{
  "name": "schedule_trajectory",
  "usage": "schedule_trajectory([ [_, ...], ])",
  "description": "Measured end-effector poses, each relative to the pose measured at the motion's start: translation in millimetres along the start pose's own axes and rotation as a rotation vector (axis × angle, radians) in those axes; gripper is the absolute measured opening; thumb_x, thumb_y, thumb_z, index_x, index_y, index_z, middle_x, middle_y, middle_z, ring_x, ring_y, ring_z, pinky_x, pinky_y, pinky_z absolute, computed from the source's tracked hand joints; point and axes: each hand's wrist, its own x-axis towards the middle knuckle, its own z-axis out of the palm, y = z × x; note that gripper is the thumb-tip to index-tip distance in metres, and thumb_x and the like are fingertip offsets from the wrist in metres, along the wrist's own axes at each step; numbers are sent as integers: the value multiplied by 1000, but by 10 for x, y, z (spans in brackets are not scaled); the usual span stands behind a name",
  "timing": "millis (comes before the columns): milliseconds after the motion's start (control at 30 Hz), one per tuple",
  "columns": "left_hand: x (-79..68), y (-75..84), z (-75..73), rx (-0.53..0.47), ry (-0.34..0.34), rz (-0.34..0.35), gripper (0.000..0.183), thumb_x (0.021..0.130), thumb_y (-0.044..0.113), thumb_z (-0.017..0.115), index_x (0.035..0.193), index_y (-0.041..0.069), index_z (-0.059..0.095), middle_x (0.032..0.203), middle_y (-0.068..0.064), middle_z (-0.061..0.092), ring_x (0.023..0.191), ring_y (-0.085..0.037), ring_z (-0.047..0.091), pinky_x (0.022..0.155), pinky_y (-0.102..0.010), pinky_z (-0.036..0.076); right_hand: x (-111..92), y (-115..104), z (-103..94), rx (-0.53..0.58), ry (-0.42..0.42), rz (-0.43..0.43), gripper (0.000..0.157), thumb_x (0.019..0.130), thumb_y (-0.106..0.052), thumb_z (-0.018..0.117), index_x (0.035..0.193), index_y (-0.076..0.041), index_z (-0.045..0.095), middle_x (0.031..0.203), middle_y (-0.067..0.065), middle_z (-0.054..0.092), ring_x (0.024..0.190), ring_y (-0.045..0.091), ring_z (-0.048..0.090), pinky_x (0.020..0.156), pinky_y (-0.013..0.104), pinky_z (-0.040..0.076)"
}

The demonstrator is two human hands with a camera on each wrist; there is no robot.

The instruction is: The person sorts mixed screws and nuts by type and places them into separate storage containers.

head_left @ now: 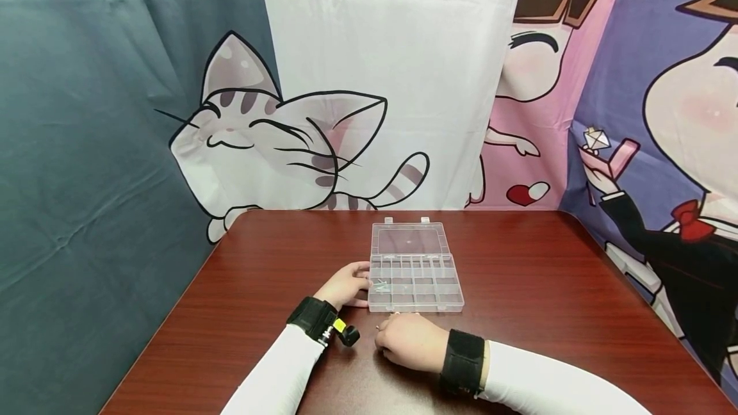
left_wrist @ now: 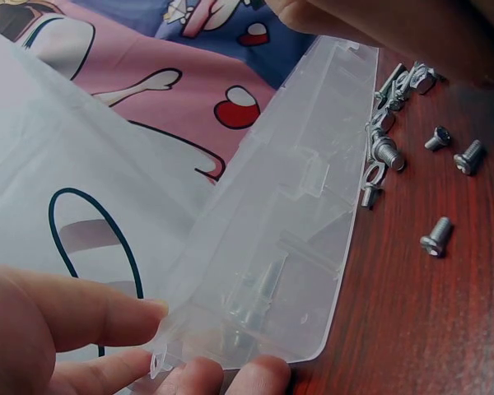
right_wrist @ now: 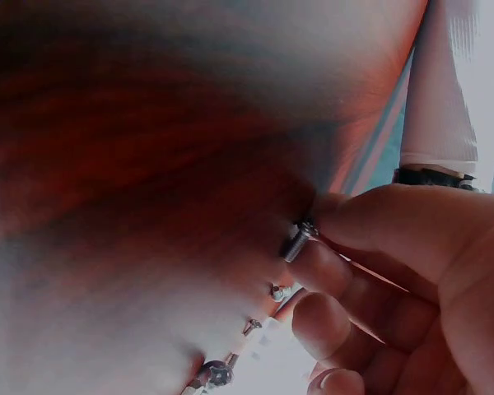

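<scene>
**Pinching One Screw in Front of the Box**

Nearest, pinching a small screw (right_wrist: 299, 241) between thumb and forefinger of the right hand (head_left: 412, 341), just in front of the clear plastic box (head_left: 416, 307). Note the head close to the fingertips and the shank left free. Best to grip lightly by that head, so as to aim the shank cleanly and let go without fumbling. Tuck the other fingers clear of the loose screws (left_wrist: 438, 237) on the bench (head_left: 259, 261), or risk rolling some away. Mind, too, the crowded line of small metal parts (left_wrist: 387, 152) beside the front edge of the box; probably best to pick there singly, from the outside in.

Slightly farther, resting spread fingers of the left hand (head_left: 344, 285) against the left side of the box. Press gently and evenly there, to prevent sliding without tipping.

Avoid jarring the long pieces (head_left: 382, 286) lying in a left-hand compartment.

Farther still, leave the lid (head_left: 410, 241) folded back beyond the compartments, so as to reach in freely from the front.
</scene>
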Motion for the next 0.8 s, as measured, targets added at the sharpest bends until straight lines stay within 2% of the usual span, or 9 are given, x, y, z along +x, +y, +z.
schedule_trajectory([
  [200,9,-6,0,2,6,3,58,95,0,56,150,0,36,128,-21,57,95,-28,67,69,-42,60,19,-6,-7,18,-13,2,16,78,-19,78,72,-24,64,72,-13,56,72,6,60,64,22,48],
  [467,-2,-12,1,-4,3,3,58,94,0,56,149,-1,36,126,-20,59,92,-27,68,69,-42,60,27,28,-49,95,12,15,21,78,-15,76,70,-23,58,67,-13,53,65,4,55,57,18,42],
  [567,4,-7,1,-7,5,5,57,95,0,56,149,-1,36,127,-20,59,92,-27,68,68,-42,60,27,88,-97,144,15,48,21,79,-13,75,71,-22,57,68,-13,51,63,2,52,55,16,39],
  [800,-2,-4,4,-5,9,3,57,94,-1,55,148,-1,37,127,-21,58,93,-27,67,68,-42,60,23,368,-160,198,71,162,17,81,-11,73,75,-19,60,70,-12,53,64,4,50,57,20,41],
])
